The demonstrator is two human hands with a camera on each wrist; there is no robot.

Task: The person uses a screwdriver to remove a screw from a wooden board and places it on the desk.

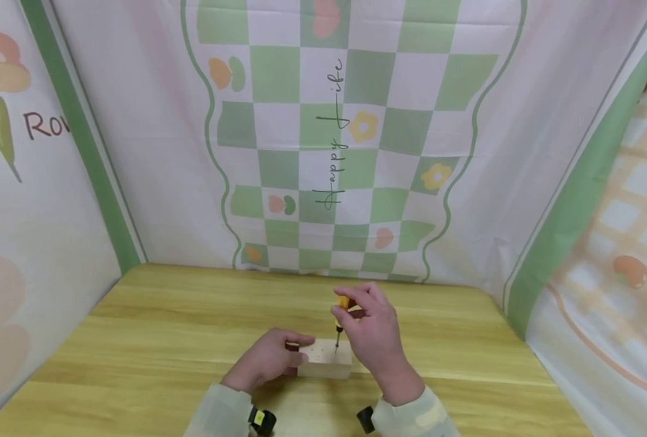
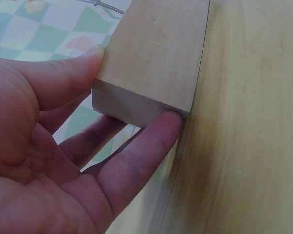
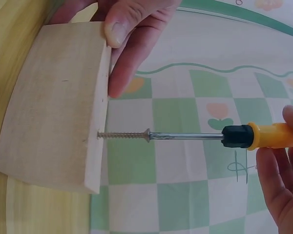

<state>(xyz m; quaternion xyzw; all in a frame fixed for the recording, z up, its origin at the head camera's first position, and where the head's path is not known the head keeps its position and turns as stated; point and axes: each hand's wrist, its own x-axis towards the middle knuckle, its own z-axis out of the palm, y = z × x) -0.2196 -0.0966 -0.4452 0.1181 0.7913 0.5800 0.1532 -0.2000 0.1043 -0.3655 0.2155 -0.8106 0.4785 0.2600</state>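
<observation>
A pale wooden block [image 1: 324, 369] rests on the table, with several small dark holes or marks in its upper face. My left hand [image 1: 271, 358] grips the block's left end; in the left wrist view the thumb lies along the top edge and a fingertip presses the end face. Between thumb and fingers, my right hand [image 1: 377, 332] pinches the yellow and black handle of a screwdriver [image 3: 263, 135]. The tool stands nearly upright over the block's right part. Its tip meets the head of a long threaded screw [image 3: 124, 135], whose point is at the upper face, most of its thread showing.
The wood-grain table [image 1: 181, 321] extends around the block on all sides. A checkered curtain [image 1: 323, 133] hangs behind it, with printed cloth at left and right. Dark wrist devices [image 1: 262, 420] sit by both sleeves.
</observation>
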